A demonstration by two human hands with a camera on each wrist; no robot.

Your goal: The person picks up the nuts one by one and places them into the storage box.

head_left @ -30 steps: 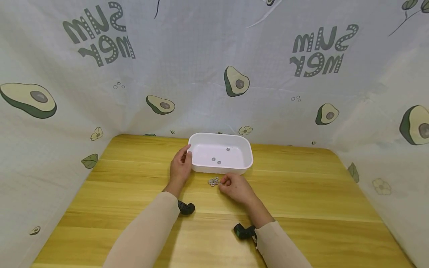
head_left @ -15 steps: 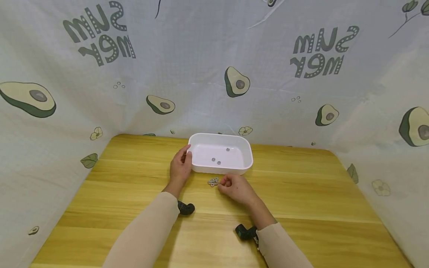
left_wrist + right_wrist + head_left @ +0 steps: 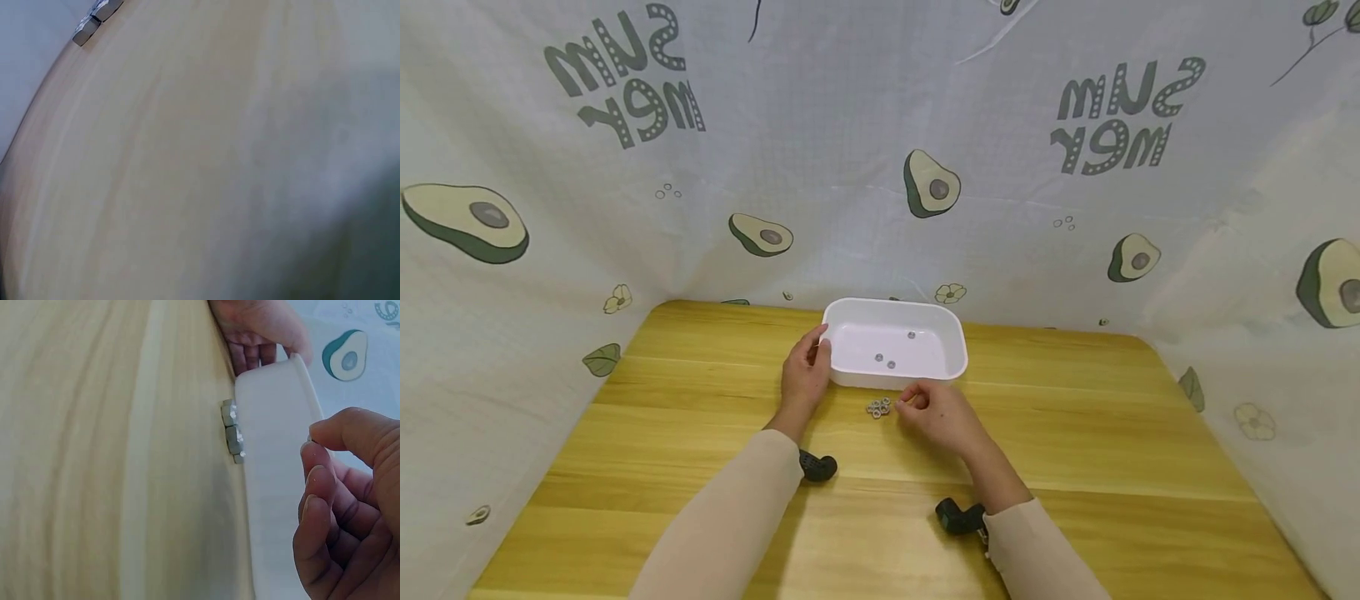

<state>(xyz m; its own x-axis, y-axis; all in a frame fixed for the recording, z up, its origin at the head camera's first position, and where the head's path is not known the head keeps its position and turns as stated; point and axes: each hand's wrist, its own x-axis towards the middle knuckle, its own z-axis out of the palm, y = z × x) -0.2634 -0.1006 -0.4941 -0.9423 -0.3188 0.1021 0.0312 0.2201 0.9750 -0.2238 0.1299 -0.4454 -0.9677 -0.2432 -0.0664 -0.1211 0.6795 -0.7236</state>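
Note:
A white plastic tray (image 3: 898,381) stands near the back of the table, with 3 small metal nuts (image 3: 879,357) lying apart on its floor. My left hand (image 3: 803,379) holds the tray's left end, thumb and fingers at the rim. Just in front of the tray, several nuts (image 3: 877,408) lie in a tight cluster on the wood. To the right of this cluster is my right hand (image 3: 942,417). The right wrist view shows a nut (image 3: 310,438), mostly hidden, pinched between its thumb and index fingertip. The left wrist view catches only two nuts (image 3: 87,29) at its corner.
The wooden table (image 3: 1112,442) extends to both sides and toward me. Behind it hangs a white cloth (image 3: 850,150) printed with avocados. A black wrist device (image 3: 958,517) sits below my right wrist, and another (image 3: 817,467) by my left.
My right hand has lifted slightly and shifted right, away from the cluster of nuts, with a nut between its fingertips. My left hand and the tray stay put.

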